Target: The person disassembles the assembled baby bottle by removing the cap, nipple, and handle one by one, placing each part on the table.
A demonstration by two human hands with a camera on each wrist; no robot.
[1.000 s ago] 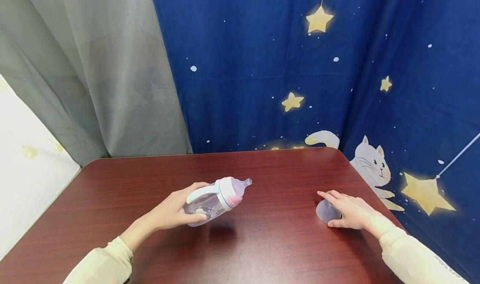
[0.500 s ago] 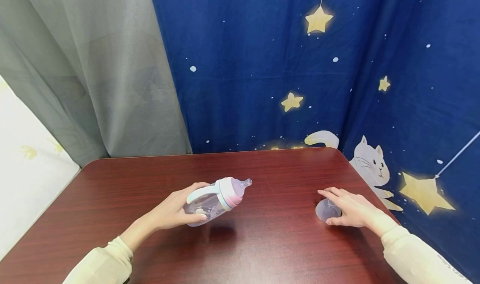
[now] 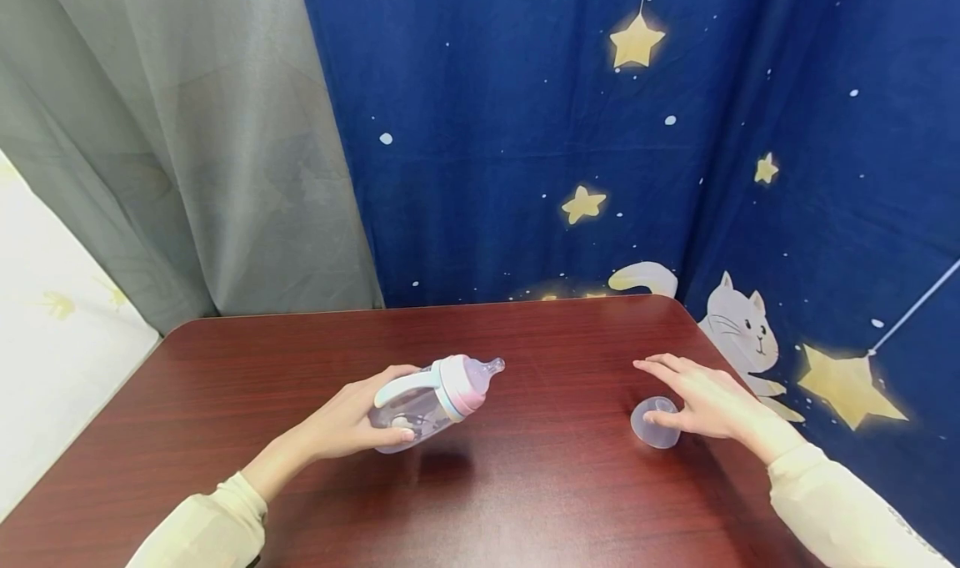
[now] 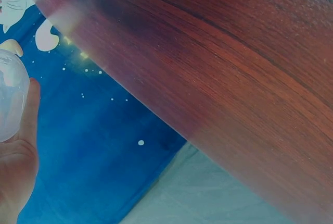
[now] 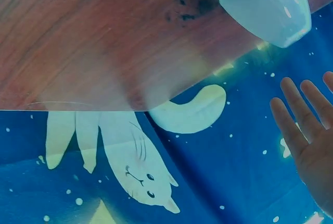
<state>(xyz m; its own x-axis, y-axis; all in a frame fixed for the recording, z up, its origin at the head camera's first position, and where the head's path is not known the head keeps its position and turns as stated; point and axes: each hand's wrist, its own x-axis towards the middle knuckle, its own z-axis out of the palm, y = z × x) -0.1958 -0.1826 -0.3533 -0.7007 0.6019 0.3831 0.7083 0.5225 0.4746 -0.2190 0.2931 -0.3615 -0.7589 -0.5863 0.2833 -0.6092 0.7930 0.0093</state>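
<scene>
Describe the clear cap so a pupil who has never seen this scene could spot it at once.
Find the reddish table, then the right hand near its right edge. In the head view, that hand partly hides a small, domed, clear cap. Unlike the bottle in the left hand, it has no handle and is unheld.

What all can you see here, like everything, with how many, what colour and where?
Baby bottle: 1, clear with white and pink top, in the left hand
Cap: 1, see-through whitish, on the table by the right hand
Table: 1, reddish brown, under both
Blue curtain: 1, blue, behind the table
Stars: several, yellow, printed on it
Cat: 1, white, printed on it
Grey curtain: 1, grey, back left
Left hand: 1, gripping the bottle
Right hand: 1, by the cap
Sleeves: 2, cream, on both arms
</scene>
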